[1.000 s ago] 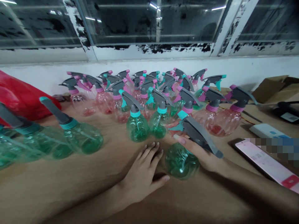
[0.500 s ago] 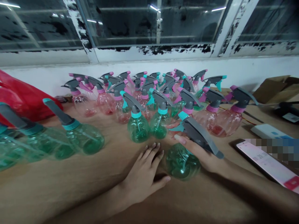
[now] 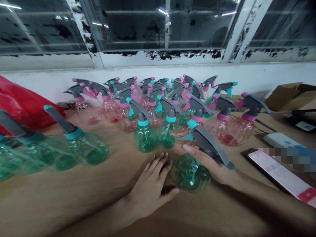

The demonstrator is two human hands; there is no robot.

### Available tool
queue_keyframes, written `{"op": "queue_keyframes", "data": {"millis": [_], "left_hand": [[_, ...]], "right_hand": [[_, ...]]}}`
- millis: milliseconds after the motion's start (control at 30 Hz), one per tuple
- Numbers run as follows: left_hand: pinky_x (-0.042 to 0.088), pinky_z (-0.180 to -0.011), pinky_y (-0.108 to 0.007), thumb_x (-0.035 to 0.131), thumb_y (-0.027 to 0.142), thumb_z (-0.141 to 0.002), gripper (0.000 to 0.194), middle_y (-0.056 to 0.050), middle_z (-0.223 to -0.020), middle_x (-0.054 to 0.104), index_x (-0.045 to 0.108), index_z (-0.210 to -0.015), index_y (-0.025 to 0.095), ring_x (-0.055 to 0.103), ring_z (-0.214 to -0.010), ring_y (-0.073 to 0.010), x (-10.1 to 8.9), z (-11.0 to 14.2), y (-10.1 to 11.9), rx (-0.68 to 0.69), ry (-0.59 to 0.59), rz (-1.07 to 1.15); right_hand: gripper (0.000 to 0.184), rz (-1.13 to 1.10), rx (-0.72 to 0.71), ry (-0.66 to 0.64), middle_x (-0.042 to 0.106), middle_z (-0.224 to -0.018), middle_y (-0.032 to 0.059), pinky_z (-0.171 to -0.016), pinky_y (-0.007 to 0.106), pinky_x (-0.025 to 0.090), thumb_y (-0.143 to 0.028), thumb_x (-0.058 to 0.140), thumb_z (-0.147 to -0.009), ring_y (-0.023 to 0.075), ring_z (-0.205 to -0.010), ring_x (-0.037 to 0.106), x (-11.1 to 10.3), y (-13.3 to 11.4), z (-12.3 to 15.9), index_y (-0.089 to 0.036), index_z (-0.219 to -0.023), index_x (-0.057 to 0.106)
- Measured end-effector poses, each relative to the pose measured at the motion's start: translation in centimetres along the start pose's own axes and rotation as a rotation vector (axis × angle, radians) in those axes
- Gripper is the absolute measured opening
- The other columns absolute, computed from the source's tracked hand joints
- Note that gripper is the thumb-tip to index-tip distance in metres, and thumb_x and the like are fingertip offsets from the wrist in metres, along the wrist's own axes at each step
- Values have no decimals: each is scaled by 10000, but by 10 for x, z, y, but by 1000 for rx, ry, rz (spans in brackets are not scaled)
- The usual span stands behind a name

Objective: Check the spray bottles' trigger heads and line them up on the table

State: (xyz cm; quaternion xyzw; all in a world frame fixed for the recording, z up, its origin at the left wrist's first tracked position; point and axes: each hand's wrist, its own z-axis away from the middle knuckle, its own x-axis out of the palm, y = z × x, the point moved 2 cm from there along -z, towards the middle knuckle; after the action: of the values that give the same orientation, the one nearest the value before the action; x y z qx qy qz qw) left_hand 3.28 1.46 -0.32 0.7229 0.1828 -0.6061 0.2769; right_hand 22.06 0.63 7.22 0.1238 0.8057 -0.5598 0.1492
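My right hand is closed around the neck of a green spray bottle with a grey and teal trigger head. The bottle stands a little tilted at the front of the group. Flat on the brown tabletop, with fingers stretched out, lies my left hand, just left of that bottle and apart from it. Two more green spray bottles, one and another, stand side by side beyond my fingertips. Part of my right hand's fingers is hidden behind the trigger head.
Several pink and green spray bottles crowd toward the wall. More green bottles stand at the left by a red plastic bag. To the right are a phone, a white box-shaped device and an open cardboard box.
The whole view has shifted very slightly. Both hands and the held bottle keep practically the same places.
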Motion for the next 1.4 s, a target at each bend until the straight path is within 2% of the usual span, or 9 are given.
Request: {"op": "queue_keyframes", "data": {"millis": [200, 433, 533, 700, 767, 867, 1033, 1400], "left_hand": [[273, -1084, -497, 436, 591, -914, 708, -168, -1487, 287, 372, -1394, 74, 242, -1368, -321, 0, -1, 0, 2, -24, -21], [265, -1092, -491, 463, 569, -913, 680, -149, -1480, 315, 359, -1399, 105, 235, -1373, -303, 0, 0, 0, 20, 24, -7], [278, -1085, -479, 453, 584, -910, 690, -152, -1478, 317, 359, -1400, 106, 248, -1368, -304, 2, 1, -1, 9, 19, -10], [275, -1081, -487, 411, 607, -917, 701, -158, -1488, 291, 357, -1403, 105, 257, -1365, -307, 4, 1, -2, 3, 21, -29], [280, -1078, -488, 410, 609, -915, 699, -161, -1482, 304, 372, -1394, 101, 263, -1362, -309, 3, 1, -2, 4, 19, -22], [290, -1073, -486, 426, 607, -910, 693, -158, -1474, 322, 387, -1383, 103, 273, -1358, -309, 2, 0, -1, -4, 6, -14], [285, -1074, -489, 459, 586, -905, 702, -159, -1486, 294, 366, -1398, 94, 260, -1362, -314, -1, -1, 1, -13, -28, -35], [293, -1068, -497, 493, 566, -894, 683, -149, -1481, 311, 384, -1387, 106, 257, -1362, -319, 0, -1, 0, 5, -5, -40]], "right_hand": [[251, -29, 4, -5, 595, -745, -2, -653, 346, 500, -399, 562, -845, 169, -643, 578, 0, -1, -1, -250, -1046, 573], [254, -39, -5, -26, 582, -699, -14, -631, 344, 495, -436, 562, -838, 175, -626, 578, 1, 3, -1, -267, -1027, 573], [241, -38, -26, -14, 600, -683, -12, -665, 353, 505, -473, 531, -854, 183, -646, 599, 1, 9, 0, -270, -961, 602], [303, 101, 2, 5, 626, -706, 10, -663, 352, 515, -508, 498, -865, 192, -677, 621, -3, 10, 3, -251, -821, 653], [292, 97, 3, 9, 635, -723, 12, -681, 364, 514, -509, 506, -860, 199, -698, 623, -5, 7, 2, -259, -847, 656], [284, 33, -22, -3, 633, -709, 3, -675, 379, 505, -496, 524, -854, 197, -671, 606, -4, 3, -1, -275, -986, 641], [368, -4, -47, 1, 640, -752, 6, -692, 376, 488, -421, 547, -861, 185, -670, 596, -1, 3, -3, -267, -1194, 568], [392, -102, -40, -20, 666, -822, 11, -712, 342, 522, -332, 564, -858, 182, -730, 643, 0, 0, -3, -265, -1242, 537]]}}
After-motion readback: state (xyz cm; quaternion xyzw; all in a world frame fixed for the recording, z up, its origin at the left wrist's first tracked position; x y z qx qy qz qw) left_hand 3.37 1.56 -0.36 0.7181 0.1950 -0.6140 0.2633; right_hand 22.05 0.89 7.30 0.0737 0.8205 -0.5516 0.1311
